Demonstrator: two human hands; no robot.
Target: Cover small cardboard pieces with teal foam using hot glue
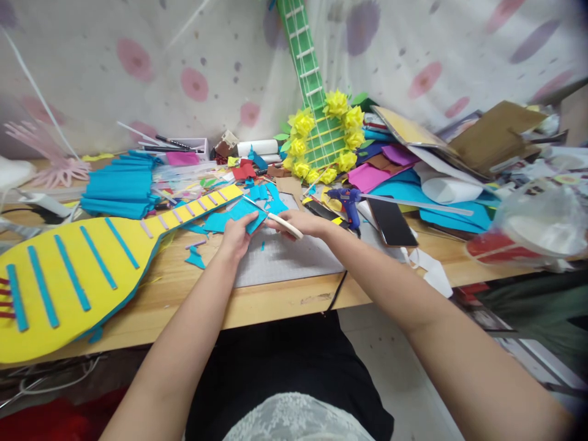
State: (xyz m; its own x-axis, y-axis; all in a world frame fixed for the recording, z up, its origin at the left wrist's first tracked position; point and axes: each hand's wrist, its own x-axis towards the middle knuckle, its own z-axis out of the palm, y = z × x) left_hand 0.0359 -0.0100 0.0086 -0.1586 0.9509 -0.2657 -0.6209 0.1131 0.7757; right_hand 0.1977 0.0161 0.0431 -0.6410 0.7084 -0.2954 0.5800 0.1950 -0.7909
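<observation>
My left hand (237, 236) pinches a piece of blue crepe paper (236, 213) over the grey cutting mat (285, 263). In my right hand (301, 222) is a pair of scissors (285, 225) with pale handles, its blades pointing left across the paper. Blue scraps (196, 258) lie on the table to the left of my hands. A yellow paper guitar (87, 275) with blue and lilac strips stretches from the left edge, its neck ending close behind the paper that I hold.
A green guitar (312, 110) with yellow paper flowers leans at the back. To the right are a purple glue gun (350, 205), a black phone (392, 220), stacked coloured sheets and a clear-and-red tub (528, 223). Pleated blue paper (120, 184) sits at the back left.
</observation>
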